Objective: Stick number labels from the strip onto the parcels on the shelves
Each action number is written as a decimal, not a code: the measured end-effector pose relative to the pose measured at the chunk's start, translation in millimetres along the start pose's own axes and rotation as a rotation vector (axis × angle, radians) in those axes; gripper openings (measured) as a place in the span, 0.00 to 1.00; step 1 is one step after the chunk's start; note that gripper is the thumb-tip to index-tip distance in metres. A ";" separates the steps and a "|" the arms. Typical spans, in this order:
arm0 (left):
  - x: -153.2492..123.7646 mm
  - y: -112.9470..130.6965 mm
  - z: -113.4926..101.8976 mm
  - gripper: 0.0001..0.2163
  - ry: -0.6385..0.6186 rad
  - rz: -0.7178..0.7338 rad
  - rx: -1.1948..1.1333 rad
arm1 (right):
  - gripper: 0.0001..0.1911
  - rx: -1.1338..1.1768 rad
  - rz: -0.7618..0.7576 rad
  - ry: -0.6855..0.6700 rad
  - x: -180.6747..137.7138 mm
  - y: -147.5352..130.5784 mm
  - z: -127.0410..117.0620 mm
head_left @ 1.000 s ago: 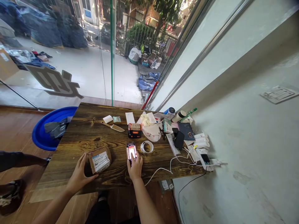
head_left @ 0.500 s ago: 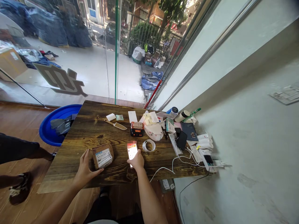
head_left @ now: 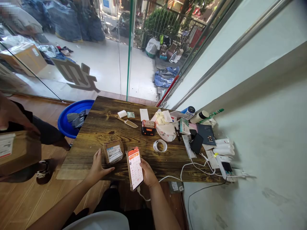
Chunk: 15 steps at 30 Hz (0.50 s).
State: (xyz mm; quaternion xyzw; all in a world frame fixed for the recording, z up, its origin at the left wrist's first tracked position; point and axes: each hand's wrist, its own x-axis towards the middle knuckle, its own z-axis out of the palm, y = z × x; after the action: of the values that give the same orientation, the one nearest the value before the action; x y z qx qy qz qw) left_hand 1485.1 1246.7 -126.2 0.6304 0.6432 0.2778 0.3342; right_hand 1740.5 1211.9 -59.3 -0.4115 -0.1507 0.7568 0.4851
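I'm holding the phone (head_left: 135, 167) across the near edge of the counter (head_left: 94, 131), my right hand (head_left: 148, 173) gripping 1 long side. A white cable (head_left: 145, 200) is trailing from its lower end; a snag could jerk it loose. My left hand (head_left: 99, 169) is sitting, fingers wide, beside the parcel (head_left: 113, 152); over the feed I cannot tell whether they're touching. A careless nudge could push it off that edge. Beyond, a knife (head_left: 130, 123) is lying toward the far edge.
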 end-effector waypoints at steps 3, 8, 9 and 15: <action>-3.9 0.5 0.6 0.51 -0.012 -0.011 -0.016 | 0.20 -0.035 0.004 0.065 -2.0 -1.9 -0.9; -12.7 1.4 3.1 0.51 -0.029 -0.033 0.000 | 0.27 -0.090 0.063 0.009 -18.7 -19.2 0.8; -14.3 1.8 3.4 0.51 -0.031 -0.045 -0.004 | 0.28 -0.084 0.108 -0.031 -22.2 -23.4 2.5; -22.8 3.7 3.1 0.49 -0.056 -0.100 -0.061 | 0.26 -0.051 0.332 -0.150 -29.8 -44.1 24.9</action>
State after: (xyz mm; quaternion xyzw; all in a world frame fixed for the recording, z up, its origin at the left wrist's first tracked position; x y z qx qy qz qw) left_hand 1489.4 1223.9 -123.4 0.5943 0.6556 0.2626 0.3847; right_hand 1753.9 1211.9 -2.2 -0.3853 -0.1357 0.8510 0.3300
